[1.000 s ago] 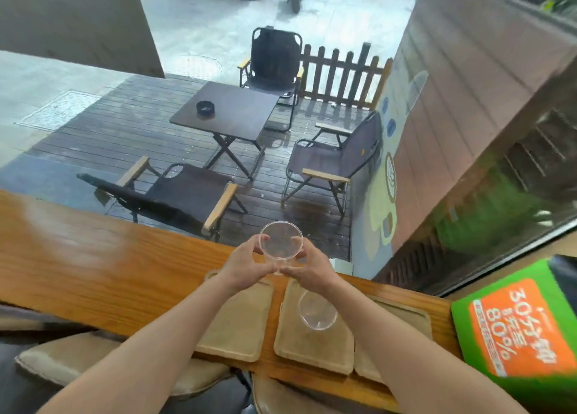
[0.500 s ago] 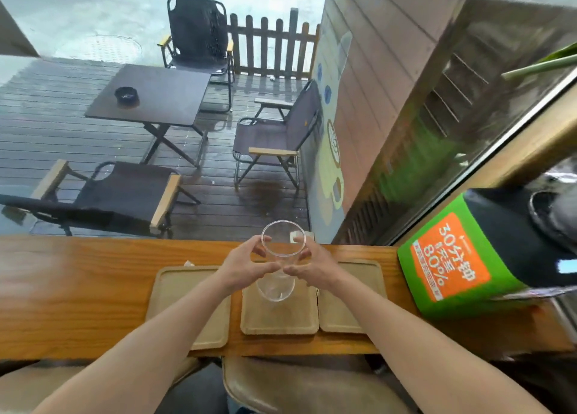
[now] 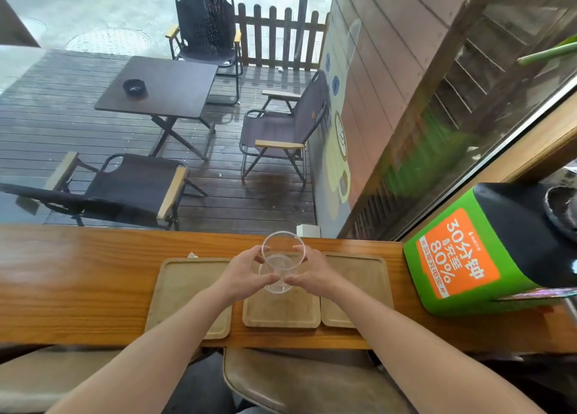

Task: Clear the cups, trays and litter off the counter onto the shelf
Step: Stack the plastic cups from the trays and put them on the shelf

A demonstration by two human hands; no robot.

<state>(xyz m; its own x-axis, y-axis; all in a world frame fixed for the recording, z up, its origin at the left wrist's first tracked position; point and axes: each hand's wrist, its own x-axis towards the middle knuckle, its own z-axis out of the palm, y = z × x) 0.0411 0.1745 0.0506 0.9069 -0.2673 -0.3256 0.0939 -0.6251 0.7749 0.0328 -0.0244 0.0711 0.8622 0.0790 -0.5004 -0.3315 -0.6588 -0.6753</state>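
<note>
Both my hands grip a clear plastic cup (image 3: 283, 248) by its sides, above the wooden counter (image 3: 78, 273). My left hand (image 3: 246, 276) is on its left and my right hand (image 3: 312, 273) on its right. Its base sits inside a second clear cup (image 3: 275, 285), which stands on the middle tray (image 3: 281, 313). A larger wooden tray (image 3: 184, 292) lies to the left and another tray (image 3: 359, 276) to the right. A small crumpled tissue (image 3: 192, 255) rests just behind the left tray.
A green and black box (image 3: 462, 257) with an orange label stands at the counter's right end. A small white object (image 3: 307, 230) sits at the counter's far edge by the window. A brown stool seat (image 3: 296, 379) is below the near edge.
The cup in my hands came down from above the counter into the cup on the middle tray. My view swung to the right along the counter.
</note>
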